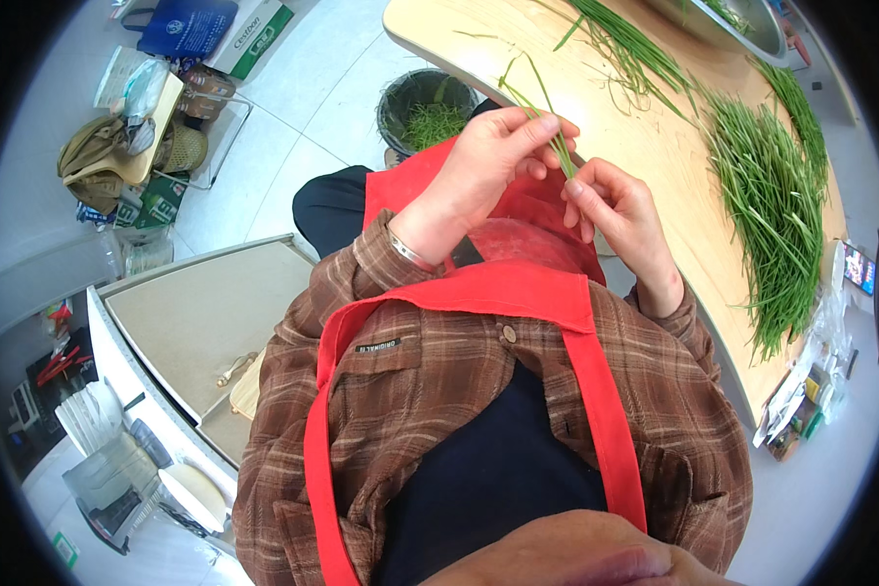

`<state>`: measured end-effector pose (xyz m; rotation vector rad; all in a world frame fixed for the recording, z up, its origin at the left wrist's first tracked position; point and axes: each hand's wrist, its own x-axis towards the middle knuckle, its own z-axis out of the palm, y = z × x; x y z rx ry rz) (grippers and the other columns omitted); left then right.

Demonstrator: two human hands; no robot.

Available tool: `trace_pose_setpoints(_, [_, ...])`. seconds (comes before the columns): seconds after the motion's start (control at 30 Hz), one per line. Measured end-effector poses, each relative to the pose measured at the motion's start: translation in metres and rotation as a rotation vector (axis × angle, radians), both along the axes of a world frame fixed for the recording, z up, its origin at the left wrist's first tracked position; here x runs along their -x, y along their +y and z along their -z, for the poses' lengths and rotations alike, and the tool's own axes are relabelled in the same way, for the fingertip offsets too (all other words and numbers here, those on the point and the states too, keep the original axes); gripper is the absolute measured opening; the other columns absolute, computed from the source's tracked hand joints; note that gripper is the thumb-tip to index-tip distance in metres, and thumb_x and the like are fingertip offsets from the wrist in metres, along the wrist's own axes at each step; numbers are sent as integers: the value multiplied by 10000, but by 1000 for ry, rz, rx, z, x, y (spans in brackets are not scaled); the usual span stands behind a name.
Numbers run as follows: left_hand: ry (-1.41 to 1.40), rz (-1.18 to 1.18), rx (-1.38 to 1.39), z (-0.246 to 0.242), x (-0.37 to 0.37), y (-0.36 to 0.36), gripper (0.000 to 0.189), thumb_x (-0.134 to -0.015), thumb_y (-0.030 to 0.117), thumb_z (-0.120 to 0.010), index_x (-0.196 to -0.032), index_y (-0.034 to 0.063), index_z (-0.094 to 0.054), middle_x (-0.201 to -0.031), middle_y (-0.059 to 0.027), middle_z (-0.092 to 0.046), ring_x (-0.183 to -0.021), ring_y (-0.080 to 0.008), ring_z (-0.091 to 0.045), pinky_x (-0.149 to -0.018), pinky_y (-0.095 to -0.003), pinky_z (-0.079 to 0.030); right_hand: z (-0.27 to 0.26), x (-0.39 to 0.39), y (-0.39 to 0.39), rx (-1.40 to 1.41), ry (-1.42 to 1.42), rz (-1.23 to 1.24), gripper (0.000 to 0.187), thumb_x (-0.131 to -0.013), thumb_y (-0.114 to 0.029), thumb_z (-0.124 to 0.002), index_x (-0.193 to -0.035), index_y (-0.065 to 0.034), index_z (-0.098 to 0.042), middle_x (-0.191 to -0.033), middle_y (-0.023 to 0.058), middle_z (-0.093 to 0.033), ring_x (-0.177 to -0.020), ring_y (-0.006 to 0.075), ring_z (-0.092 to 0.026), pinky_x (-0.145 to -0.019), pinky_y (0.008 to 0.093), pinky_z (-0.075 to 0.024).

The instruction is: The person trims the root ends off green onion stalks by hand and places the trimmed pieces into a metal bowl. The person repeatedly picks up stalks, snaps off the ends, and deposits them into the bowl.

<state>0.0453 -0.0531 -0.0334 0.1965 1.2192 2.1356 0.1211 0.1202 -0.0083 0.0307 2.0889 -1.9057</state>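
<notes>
A few thin green chive-like stalks (557, 145) are pinched between the thumb and fingers of my left hand (494, 154). My right hand (615, 209) grips their lower ends between thumb and forefinger. Both hands are close together above my red apron, by the near edge of the wooden table (674, 212). A large heap of similar green stalks (769, 212) lies on the table to the right, and a looser bunch (633, 47) is spread farther back. Another bunch (798, 110) lies along the far right edge.
A metal bowl (725, 33) with greens stands at the table's back right. On the floor, beyond my left hand, is a lined bin (392, 121) holding green scraps. A phone (858, 268) and plastic bags (824, 351) are at the right edge. A chair (139, 157) with items stands left.
</notes>
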Motion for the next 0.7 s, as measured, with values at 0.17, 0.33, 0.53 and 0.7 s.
trace_pose_setpoints(0.17, [-45,-104,-94,-1,15,-14,267,-963,238,-544,-1073,7,-616,-962,-54,-663,-729,-46,-571,-658,-186,-484,-3,-9,1,-106,-37,-111,181,-956,-150,-550,-846,-6,-559,-661,15,-591,-532,48,-508,-495,185,-394])
trace_pose_setpoints(0.33, [-75,-198,-191,2,31,-29,283,-959,224,-553,-1120,-6,-591,-932,-54,-652,-726,-53,-577,-663,-191,-495,-4,-21,10,-77,-54,-223,191,-941,-165,-571,-823,-15,-569,-639,-5,-566,-556,44,-507,-503,208,-393])
trace_pose_setpoints(0.53, [-95,-309,-376,4,57,-49,260,-957,174,-561,-1127,-22,-581,-902,-51,-642,-742,-80,-609,-638,-203,-533,-13,-37,36,1,-105,-283,185,-914,-131,-576,-770,-15,-574,-672,19,-604,-582,52,-521,-515,212,-398])
trace_pose_setpoints(0.7, [-43,-431,-383,2,72,-66,247,-952,159,-566,-1121,-20,-581,-901,-43,-639,-782,-77,-610,-666,-202,-533,-32,-61,75,258,153,-39,191,-910,-84,-520,-732,-47,-579,-689,38,-603,-569,90,-532,-484,231,-394])
